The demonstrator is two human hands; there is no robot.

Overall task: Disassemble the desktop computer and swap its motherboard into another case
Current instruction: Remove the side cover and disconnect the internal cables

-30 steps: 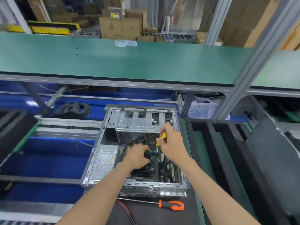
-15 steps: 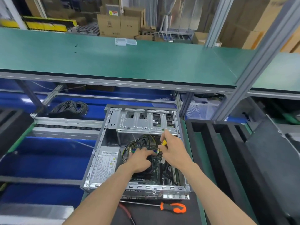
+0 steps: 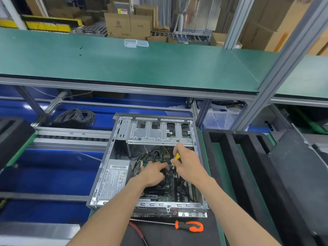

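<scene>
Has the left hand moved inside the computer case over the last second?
Yes. The left hand slid slightly toward the drive bracket, away from the case's near rail.

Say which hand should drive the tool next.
Right. The right hand already grips the yellow tool over the motherboard; the left hand is busy on the black part beside it.

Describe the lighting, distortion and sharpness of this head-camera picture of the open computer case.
Head view: even overhead light, with soft glare on the case's metal drive cage; wide-angle bending bows the green shelf and slants the aluminium posts; the motherboard sits in shade below the hands; the right hand and the orange-handled screwdriver are slightly soft; the far boxes are softer still.
</scene>
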